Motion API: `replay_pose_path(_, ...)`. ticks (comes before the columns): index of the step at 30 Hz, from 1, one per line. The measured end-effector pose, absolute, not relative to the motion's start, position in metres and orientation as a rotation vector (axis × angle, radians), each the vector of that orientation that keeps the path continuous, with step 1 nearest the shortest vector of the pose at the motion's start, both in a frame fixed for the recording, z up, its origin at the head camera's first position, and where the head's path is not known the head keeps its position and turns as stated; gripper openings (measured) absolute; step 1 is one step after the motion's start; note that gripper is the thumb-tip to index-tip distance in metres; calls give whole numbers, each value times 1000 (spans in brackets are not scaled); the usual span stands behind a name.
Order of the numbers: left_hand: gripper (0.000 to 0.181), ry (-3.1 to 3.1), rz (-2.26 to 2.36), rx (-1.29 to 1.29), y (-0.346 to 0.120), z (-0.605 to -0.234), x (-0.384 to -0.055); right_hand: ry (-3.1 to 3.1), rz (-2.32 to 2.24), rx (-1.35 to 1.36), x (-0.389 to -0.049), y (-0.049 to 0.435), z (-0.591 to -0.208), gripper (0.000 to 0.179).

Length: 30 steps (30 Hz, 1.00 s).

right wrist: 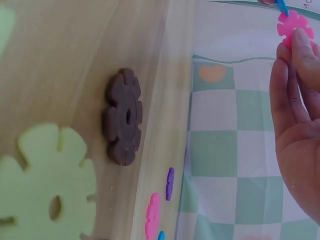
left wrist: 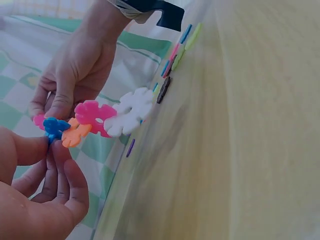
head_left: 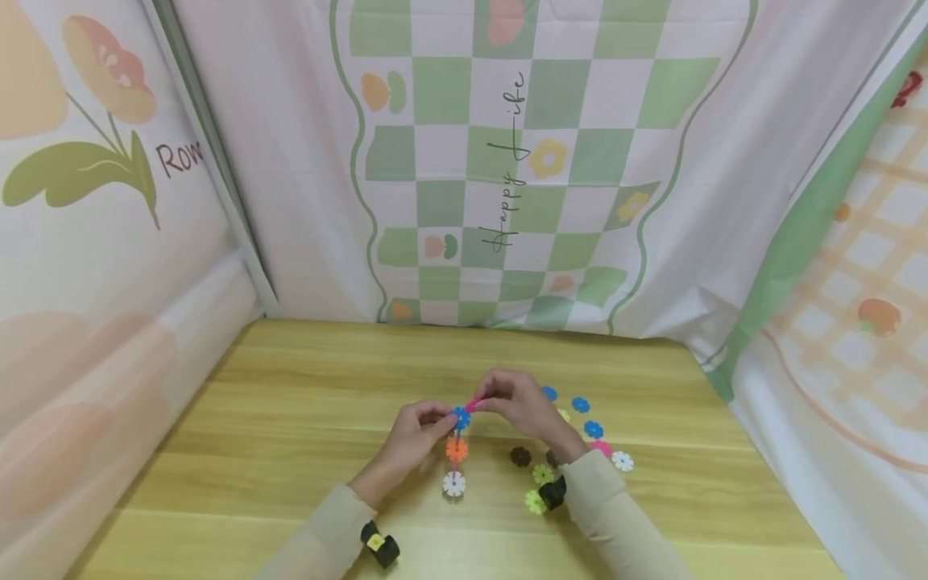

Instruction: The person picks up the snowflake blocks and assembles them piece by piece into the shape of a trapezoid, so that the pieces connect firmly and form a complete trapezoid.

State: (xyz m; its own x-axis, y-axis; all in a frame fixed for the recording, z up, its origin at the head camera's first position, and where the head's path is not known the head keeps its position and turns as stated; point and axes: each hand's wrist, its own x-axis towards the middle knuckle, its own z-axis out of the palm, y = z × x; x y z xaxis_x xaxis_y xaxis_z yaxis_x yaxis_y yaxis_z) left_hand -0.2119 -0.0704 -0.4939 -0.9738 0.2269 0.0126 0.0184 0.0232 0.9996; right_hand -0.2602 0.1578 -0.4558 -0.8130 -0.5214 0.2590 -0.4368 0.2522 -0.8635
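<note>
My left hand (head_left: pixel 412 439) pinches a blue flower-shaped snowflake disc (head_left: pixel 460 417) between thumb and fingers. From that disc runs a chain of slotted discs: an orange disc (head_left: pixel 456 449), a pink disc (left wrist: pixel 92 114) and a white disc (head_left: pixel 453 484) at the near end. Opposite, my right hand (head_left: pixel 513 400) pinches another pink disc (right wrist: pixel 295 27) by thumb and fingertips, its edge right at the blue disc's rim. The left wrist view has the chain held up off the wooden table (left wrist: pixel 270 140). Part of the blue disc is hidden by the left fingers.
Several loose discs lie right of the chain, partly under my right forearm: a brown disc (head_left: pixel 520 457), yellow-green ones (head_left: pixel 536 502), blue ones (head_left: pixel 581 404) and a white one (head_left: pixel 622 461). A purple disc (right wrist: pixel 170 184) lies farther off. Patterned curtains (head_left: pixel 304 201) border the table.
</note>
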Motion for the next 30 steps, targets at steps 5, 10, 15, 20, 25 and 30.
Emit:
replay_pose_path(5, 20, 2134, 2101, 229, -71, -489, -208, 2436, -1676, -924, -255, 154, -457, 6)
replay_pose_path(10, 19, 2176, 2113, 186, -72, -484, -206, 2493, -1694, -928, -252, 147, -459, 4)
replay_pose_path(15, 19, 2204, 2088, 183, -73, -485, -208, 2569, -1490, -962, -255, 151, -448, 7)
replay_pose_path(20, 18, 2225, 2094, 176, -74, -487, -211, 2664, -1214, -966, -273, 167, -423, 17)
replay_pose_path(25, 17, 2242, 2096, 186, -73, -487, -210, 2718, -1029, -802, -295, 191, -412, 18)
replay_pose_path(30, 16, 2283, 2095, 202, -71, -486, -208, 2796, -858, -727, -310, 208, -423, 22)
